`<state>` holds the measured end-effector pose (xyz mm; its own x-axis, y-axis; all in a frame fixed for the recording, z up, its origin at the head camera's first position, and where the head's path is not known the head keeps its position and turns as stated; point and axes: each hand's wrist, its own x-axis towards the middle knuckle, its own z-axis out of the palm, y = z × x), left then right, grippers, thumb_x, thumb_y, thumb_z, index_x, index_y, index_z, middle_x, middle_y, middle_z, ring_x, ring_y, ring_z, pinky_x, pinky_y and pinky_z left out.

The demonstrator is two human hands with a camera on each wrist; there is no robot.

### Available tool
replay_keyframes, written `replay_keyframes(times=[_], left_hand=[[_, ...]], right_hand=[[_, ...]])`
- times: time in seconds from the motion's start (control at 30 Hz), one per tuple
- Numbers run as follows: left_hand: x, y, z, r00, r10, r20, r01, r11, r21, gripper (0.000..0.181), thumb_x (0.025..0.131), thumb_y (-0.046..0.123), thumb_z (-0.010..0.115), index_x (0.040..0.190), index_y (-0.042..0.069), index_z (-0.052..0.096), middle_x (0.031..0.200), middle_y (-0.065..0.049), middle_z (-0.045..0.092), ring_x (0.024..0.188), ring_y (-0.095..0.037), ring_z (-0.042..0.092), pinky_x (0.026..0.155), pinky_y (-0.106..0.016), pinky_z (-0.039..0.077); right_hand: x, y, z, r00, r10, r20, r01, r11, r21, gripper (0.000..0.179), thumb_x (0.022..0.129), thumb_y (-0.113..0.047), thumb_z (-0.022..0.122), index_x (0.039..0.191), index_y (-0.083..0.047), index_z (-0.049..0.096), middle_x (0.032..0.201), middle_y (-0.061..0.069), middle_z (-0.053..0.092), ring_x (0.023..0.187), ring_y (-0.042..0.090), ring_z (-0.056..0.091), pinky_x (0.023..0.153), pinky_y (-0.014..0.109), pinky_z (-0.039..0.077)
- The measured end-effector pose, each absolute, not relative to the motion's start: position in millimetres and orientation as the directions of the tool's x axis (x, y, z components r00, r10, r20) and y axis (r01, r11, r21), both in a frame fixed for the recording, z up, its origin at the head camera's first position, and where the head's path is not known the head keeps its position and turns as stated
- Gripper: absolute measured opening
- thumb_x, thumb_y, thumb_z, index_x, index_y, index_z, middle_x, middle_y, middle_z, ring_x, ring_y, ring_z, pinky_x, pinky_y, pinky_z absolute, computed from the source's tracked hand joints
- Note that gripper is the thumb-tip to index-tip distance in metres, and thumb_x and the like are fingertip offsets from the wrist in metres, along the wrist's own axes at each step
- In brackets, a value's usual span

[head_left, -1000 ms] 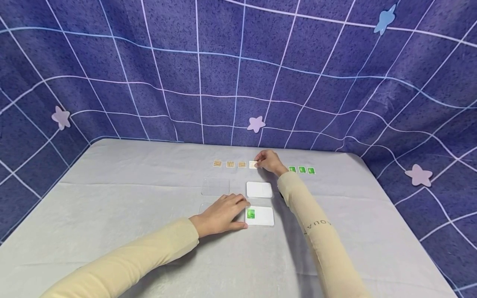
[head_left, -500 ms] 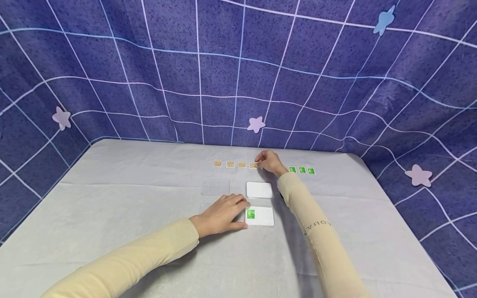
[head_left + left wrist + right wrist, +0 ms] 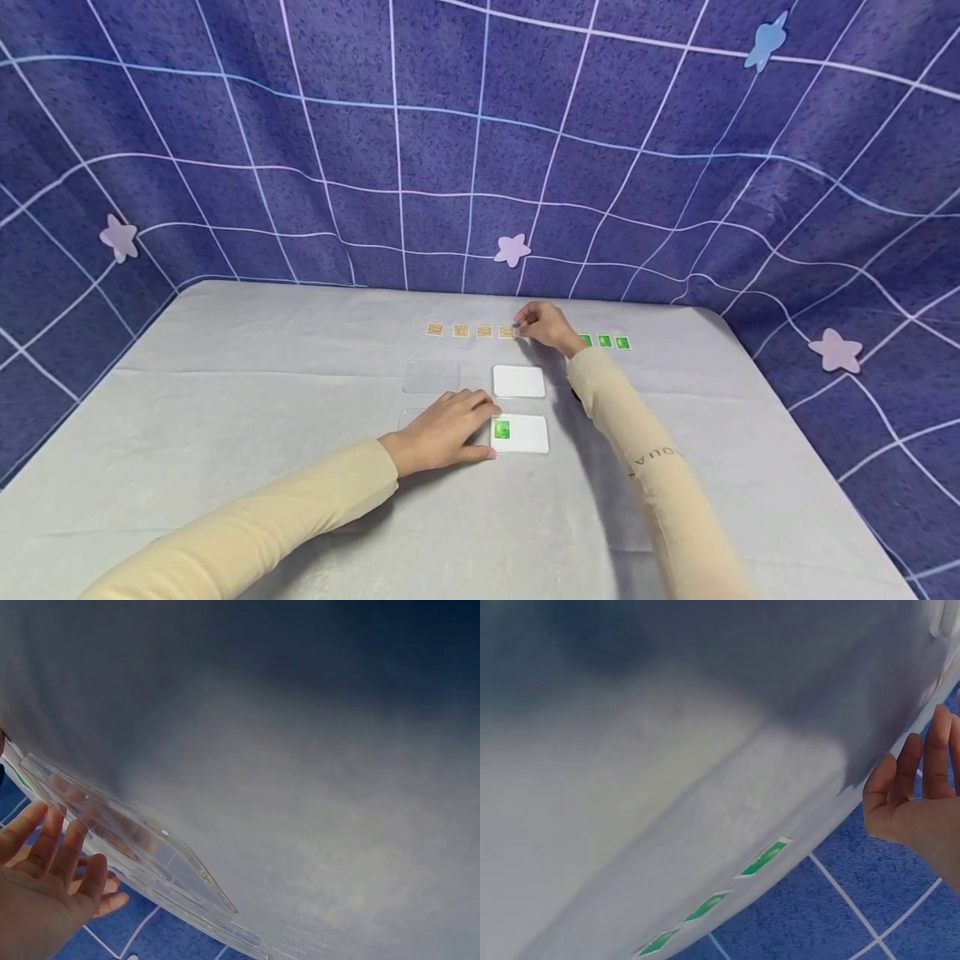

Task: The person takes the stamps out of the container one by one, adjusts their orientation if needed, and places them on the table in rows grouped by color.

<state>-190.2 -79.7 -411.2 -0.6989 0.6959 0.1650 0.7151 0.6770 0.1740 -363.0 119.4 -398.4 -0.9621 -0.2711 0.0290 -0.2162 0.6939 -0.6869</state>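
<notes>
In the head view my left hand (image 3: 446, 429) rests at the left side of the near white card case (image 3: 528, 435), fingers near its upper left corner and thumb at its lower left corner. A green stamp (image 3: 502, 429) lies in that case. The hand covers most of a clear lid (image 3: 408, 417); the left wrist view shows relaxed fingers beside clear plastic (image 3: 187, 862). Farther back my right hand (image 3: 546, 325) pinches at the right edge of the last orange stamp (image 3: 506, 332), its fingertips partly hidden. The right wrist view shows that hand (image 3: 922, 787) with bent fingers.
Orange stamps (image 3: 461, 331) lie in a row left of the right hand. Several green stamps (image 3: 622, 342) lie to its right, partly behind the wrist. A second white case (image 3: 519, 381) and its clear lid (image 3: 431, 377) stand mid-table. A blue curtain (image 3: 337, 150) closes off the back.
The last orange stamp shone pale a second ago and now shows its print. The right forearm has shifted slightly to the right; the left hand has stayed in place.
</notes>
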Motion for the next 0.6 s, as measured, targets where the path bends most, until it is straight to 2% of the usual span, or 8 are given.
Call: replay_keyframes(times=[0.6], left_hand=[[-189.9,-79.4,-409.9,-0.704,0.693,0.154,0.71,0.68,0.183,0.056,0.08,0.047,0.063,0.123,0.012,0.053,0.118,-0.004,0.054,0.107,-0.021,0.052,0.088,-0.039,0.043]], right_hand=[[-331.9,133.4,-387.8,-0.916,-0.394,0.079,-0.328,0.62,-0.713,0.02,0.081,0.002,0.06,0.1,0.005,0.063,0.084,0.015,0.065,0.076,0.016,0.059,0.066,0.019,0.044]])
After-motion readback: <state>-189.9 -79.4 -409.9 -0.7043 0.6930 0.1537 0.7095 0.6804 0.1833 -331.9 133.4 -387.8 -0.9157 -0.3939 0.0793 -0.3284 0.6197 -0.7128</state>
